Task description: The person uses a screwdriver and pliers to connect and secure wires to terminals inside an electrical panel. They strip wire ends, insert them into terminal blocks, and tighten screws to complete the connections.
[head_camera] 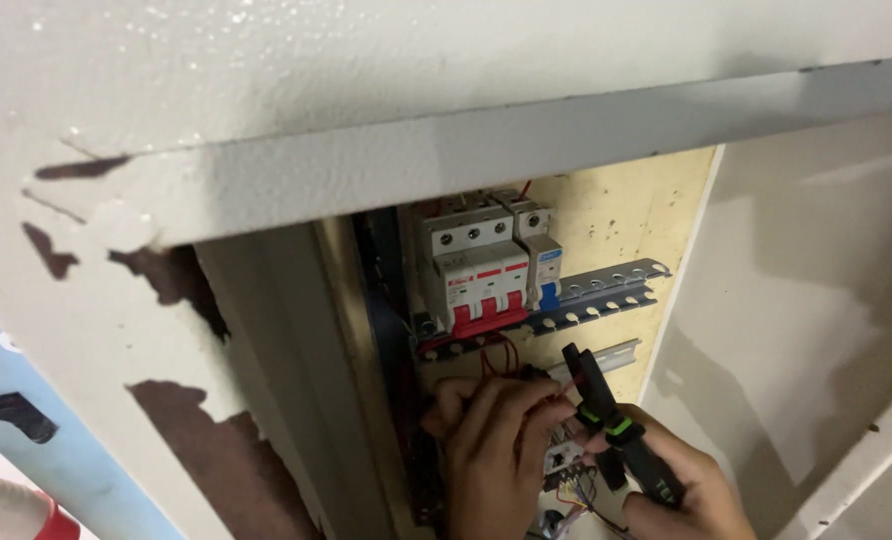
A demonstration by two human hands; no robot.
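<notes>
Pliers [606, 420] are gripped in the closed right hand [691, 490]; red wires [496, 362] below the breakers [486, 275] are pinched by the left hand [491, 440].

Breakers [488, 270] block above (open rail [606, 292] rightward).

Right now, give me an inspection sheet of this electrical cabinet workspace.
Surface: pale backboard with two perforated metal rails.
Job's things: black pliers with green bands; thin red wires; small terminal block.
Clutter: nothing seen.
Hands: left hand pinches wires, fingers curled; right hand grips the pliers' handles.
Cables: red wires drop from the three-pole breaker with red levers; a single breaker with a blue lever sits beside it.
Surroundings: chipped grey cabinet frame; open door.
</notes>
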